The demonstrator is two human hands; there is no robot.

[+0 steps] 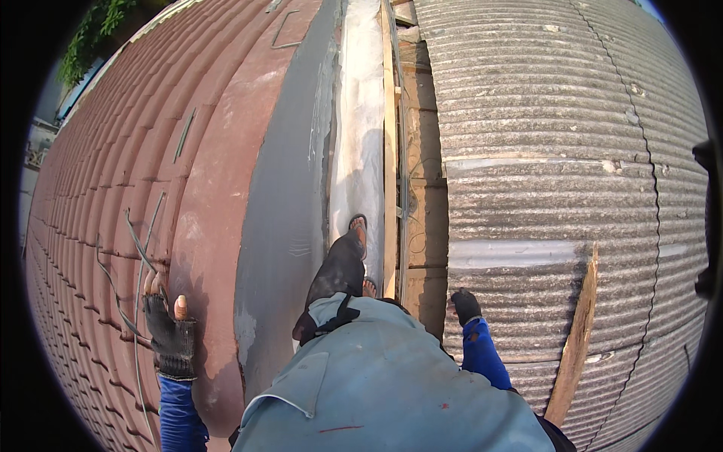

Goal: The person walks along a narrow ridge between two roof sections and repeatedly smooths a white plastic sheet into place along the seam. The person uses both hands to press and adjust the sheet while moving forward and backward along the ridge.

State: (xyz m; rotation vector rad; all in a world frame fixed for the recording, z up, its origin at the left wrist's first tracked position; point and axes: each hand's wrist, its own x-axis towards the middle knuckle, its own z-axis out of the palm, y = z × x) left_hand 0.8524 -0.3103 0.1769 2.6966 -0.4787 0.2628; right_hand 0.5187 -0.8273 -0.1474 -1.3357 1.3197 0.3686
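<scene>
My left hand [169, 328], in a dark glove with bare fingertips, is low over the red tile-pattern roof [203, 196]. Its fingers are stretched out and its thumb stands apart. Thin bent metal strips [153, 226] lie on the tiles by its fingertips; one end disappears at the fingers, and I cannot make out any grip on it. On the other side, my right hand [467, 304], also dark-gloved, hangs by the edge of the grey corrugated roofing [520, 203]. Its fingers are loosely apart, with nothing seen in them.
I stand in sandals on a pale strip [360, 113] beside a grey sloped band [290, 166]. To its right run a long wooden batten [389, 151] and a gap over brown blocks [422, 226]. A broken plank [576, 346] lies on the corrugated sheets.
</scene>
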